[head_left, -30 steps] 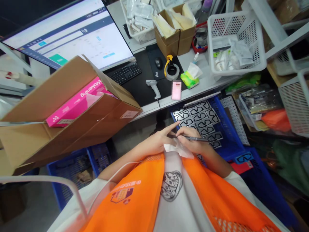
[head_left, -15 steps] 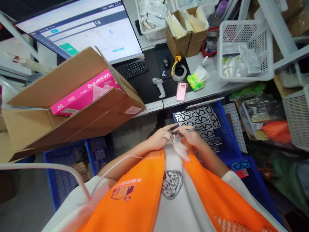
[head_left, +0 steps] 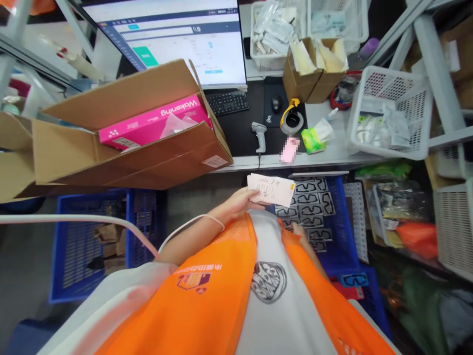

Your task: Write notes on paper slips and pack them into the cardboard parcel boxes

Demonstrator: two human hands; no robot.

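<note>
Holding a handwritten paper slip [head_left: 274,191] in the left grip [head_left: 241,201] – clamped at one end only, with the other end sticking out unsupported. Placed just in front of the body, short of the desk [head_left: 247,162] and overlapping, in this view, the blue crate [head_left: 342,217] with outlined cards [head_left: 310,210] inside. Could slide out of a loosened pinch and drop to the floor [head_left: 22,268] or among the cards – likely hard to spot there, being flat and pale too. Could also crease from too tight a squeeze, or smudge from fingers pressing so close to the writing.

Showing little of the right grip [head_left: 298,230], low beside the orange vest [head_left: 207,305] and partly covered by it, with something thin and pale [head_left: 297,224] near the fingers, too small to name. Cannot tell whether apart or clamped there. Might snag on the vest's edge if lifted carelessly.

Worth minding the white cord [head_left: 202,216] curving to the left forearm [head_left: 195,241]: could tug at the arm during a wide swing and jerk the slip loose.
</note>
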